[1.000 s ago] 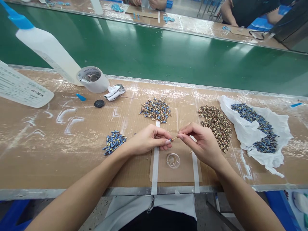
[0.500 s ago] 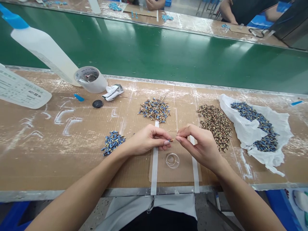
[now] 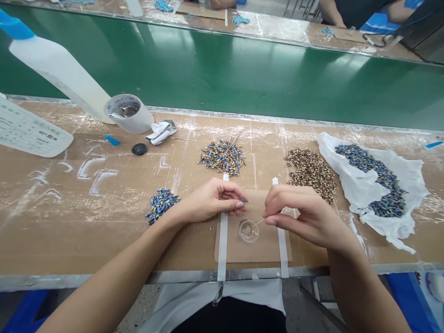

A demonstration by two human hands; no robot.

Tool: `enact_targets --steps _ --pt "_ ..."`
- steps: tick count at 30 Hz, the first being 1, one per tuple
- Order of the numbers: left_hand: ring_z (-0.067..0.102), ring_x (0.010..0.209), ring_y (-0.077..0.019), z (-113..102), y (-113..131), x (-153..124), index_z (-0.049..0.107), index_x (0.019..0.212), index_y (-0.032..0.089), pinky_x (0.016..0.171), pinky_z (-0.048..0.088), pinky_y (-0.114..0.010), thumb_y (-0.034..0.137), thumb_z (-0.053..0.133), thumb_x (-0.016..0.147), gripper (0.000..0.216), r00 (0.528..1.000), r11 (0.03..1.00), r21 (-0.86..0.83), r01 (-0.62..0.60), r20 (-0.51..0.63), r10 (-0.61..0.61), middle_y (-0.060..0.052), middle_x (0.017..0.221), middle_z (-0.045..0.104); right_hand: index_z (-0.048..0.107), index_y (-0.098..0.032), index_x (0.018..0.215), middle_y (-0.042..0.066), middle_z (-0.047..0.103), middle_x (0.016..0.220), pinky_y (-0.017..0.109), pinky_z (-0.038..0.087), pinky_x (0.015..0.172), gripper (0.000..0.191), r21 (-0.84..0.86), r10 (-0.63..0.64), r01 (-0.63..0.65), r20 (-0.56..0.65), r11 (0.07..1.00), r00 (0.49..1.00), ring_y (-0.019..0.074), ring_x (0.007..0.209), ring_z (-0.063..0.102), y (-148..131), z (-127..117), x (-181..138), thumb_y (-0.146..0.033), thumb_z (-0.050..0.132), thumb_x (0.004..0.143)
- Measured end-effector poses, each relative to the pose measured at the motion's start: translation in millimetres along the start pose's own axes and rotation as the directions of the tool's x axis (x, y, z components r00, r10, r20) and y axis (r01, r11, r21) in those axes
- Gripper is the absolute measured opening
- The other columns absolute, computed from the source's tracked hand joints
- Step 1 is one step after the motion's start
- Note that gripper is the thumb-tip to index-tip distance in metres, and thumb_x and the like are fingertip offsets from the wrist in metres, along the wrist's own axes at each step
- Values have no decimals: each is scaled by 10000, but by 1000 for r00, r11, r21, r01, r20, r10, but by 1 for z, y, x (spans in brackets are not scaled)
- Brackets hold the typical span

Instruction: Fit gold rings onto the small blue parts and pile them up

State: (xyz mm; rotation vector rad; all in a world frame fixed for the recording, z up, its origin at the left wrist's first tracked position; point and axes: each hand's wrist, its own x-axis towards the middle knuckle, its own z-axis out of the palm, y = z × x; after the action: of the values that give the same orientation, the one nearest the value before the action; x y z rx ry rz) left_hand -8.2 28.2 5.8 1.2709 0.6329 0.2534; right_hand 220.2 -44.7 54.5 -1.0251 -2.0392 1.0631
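Observation:
My left hand (image 3: 215, 200) is closed in a pinch on a tiny blue part (image 3: 243, 200) at its fingertips. My right hand (image 3: 305, 215) pinches a thin stick (image 3: 258, 222) whose tip reaches into a small clear round dish (image 3: 249, 230) on a taped cardboard pad (image 3: 253, 245). A pile of blue-and-gold parts (image 3: 222, 157) lies just beyond my hands, a small blue pile (image 3: 161, 203) sits to the left, and a gold-brown pile (image 3: 310, 173) to the right.
A white cloth (image 3: 398, 217) holding dark blue parts (image 3: 374, 178) lies at the right. At the back left stand a white bottle (image 3: 55, 69), a tape roll (image 3: 130, 113), a black cap (image 3: 139, 149) and a crumpled wipe (image 3: 161, 132). A green conveyor belt (image 3: 243, 74) runs behind; other people work beyond it.
My right hand has drawn away from the left and dropped toward me, bringing the stick's tip down to the clear dish. My left hand has stayed put with the part.

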Motion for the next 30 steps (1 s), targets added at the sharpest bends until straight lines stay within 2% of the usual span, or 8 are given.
enact_targets --steps 4,10,12,15,17,19,24,30 --pt "620 716 -123 -1 -1 0 687 984 110 701 499 -245 251 663 843 201 1000 999 32 5 -6 -5 -76 855 716 689 -204 882 38 645 863 274 490 716 116 -5 50 -50 189 999 981 154 795 623 4 8 3 -265 601 928" --pt "587 702 -110 -1 0 1 694 958 101 679 468 -225 197 640 845 158 1000 998 66 -25 5 24 -59 829 696 678 -215 1034 37 664 949 270 473 729 142 -19 67 -65 272 998 960 154 835 621 7 11 4 -269 622 916" --pt "584 698 -107 0 0 1 698 954 101 669 462 -219 187 644 839 154 1000 997 74 -18 -1 18 -58 828 695 664 -213 1064 23 666 878 265 463 694 180 -49 98 -90 194 995 976 148 772 609 8 5 3 -295 636 906" --pt "599 740 -123 0 0 1 703 955 97 675 470 -224 198 657 831 166 1000 997 81 -1 -1 1 -77 864 702 674 -203 994 14 654 781 265 434 631 139 -172 177 -187 -73 967 981 142 685 582 15 -8 0 -300 620 911" --pt "611 776 -137 0 -1 1 702 955 98 683 477 -231 205 662 828 170 1000 997 76 3 1 -3 -90 899 707 678 -196 940 16 649 749 270 421 600 125 -225 229 -287 -251 931 940 144 651 572 23 -15 -1 -292 605 911" --pt "612 789 -139 0 -1 1 703 948 101 685 474 -232 202 662 827 163 1000 996 84 1 1 -1 -92 911 710 677 -190 920 23 658 753 280 427 601 120 -258 248 -358 -375 897 893 149 644 578 31 -20 -3 -278 597 904" --pt "613 783 -138 0 0 1 705 938 104 691 469 -236 214 668 822 165 1000 993 121 -3 -9 4 -88 904 712 680 -195 923 43 702 839 311 459 657 123 -352 246 -450 -494 820 834 180 720 630 48 -30 -7 -276 595 886" --pt "589 688 -112 1 1 0 688 951 117 649 459 -222 243 661 834 175 999 990 139 20 -32 -16 -39 784 687 694 -209 929 38 715 857 324 462 682 132 -425 275 -597 -607 680 745 192 744 642 66 -46 -14 -201 596 841"
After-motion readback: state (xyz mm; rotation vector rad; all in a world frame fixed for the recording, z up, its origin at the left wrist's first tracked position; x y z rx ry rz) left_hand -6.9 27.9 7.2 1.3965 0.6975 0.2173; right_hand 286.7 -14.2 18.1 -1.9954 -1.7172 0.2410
